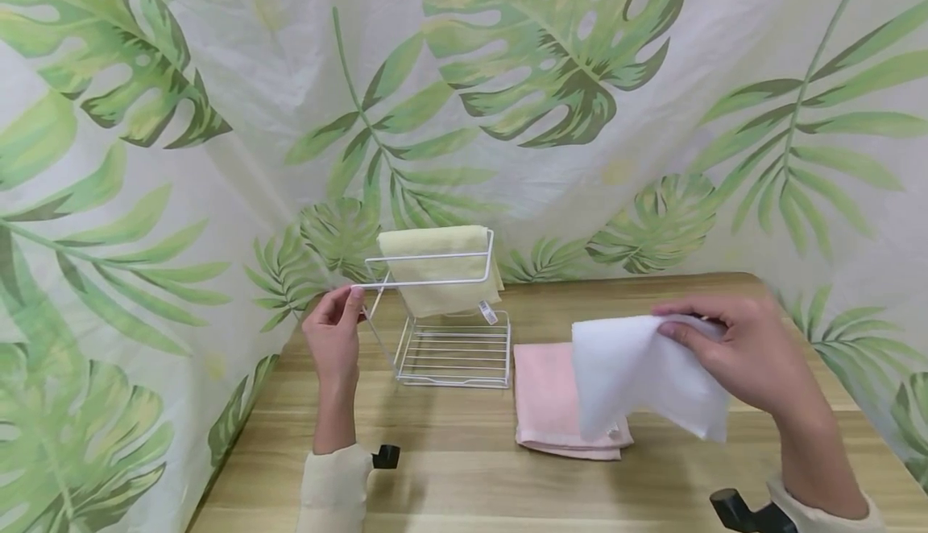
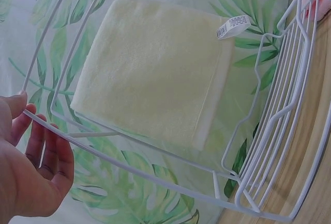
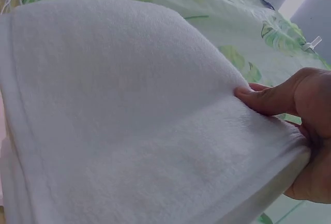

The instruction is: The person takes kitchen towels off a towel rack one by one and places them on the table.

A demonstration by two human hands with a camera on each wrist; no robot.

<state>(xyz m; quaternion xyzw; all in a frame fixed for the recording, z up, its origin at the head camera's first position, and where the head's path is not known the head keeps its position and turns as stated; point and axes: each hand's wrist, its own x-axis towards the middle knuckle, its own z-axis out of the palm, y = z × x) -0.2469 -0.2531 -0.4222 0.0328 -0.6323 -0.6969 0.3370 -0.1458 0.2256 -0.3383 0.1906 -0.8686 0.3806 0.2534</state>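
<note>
My left hand (image 1: pixel 333 332) pinches the upper left corner of a white wire rack (image 1: pixel 453 382), thumb and fingers round the bar. Over the rack's rear top bar hangs a folded pale yellow towel (image 1: pixel 442 275) with a white label; the left wrist view shows the towel (image 2: pixel 150 74) flat and draped. My right hand (image 1: pixel 747 348) grips a folded white towel (image 1: pixel 645 372) by its upper edge, held in the air. In the right wrist view the white towel (image 3: pixel 119 105) fills most of the picture. Partly behind it, a folded pink towel (image 1: pixel 544 396) lies on the table.
The wood-grain table (image 1: pixel 449 485) carries the rack at the left and the pink towel to its right. A leaf-printed curtain (image 1: pixel 551 179) rises behind and at both sides. Black wrist mounts (image 1: pixel 387 457) sit at both sleeves.
</note>
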